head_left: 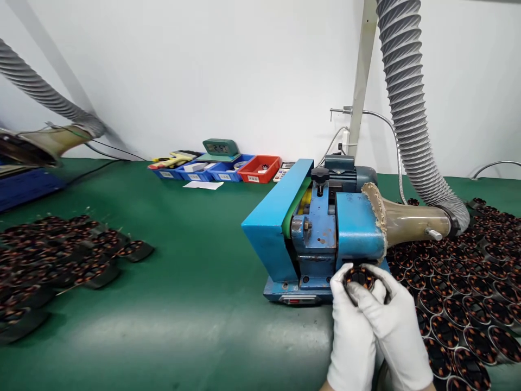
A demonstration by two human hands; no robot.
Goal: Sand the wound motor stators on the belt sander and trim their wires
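Note:
Both my hands wear white gloves and together hold one round black stator with copper windings (360,277) up against the front opening of a blue grinding machine (317,233). My left hand (350,331) wraps the stator from the left and below. My right hand (396,326) curls over it from the right, fingers closed round its rim. The stator's lower half is hidden by my fingers.
Several similar stators (459,293) lie in rows on the green table at the right, and another heap (57,260) lies at the left. A ribbed grey suction hose (411,114) runs into the machine's funnel (411,221). Blue and red bins (228,168) and a clock (221,147) stand by the wall.

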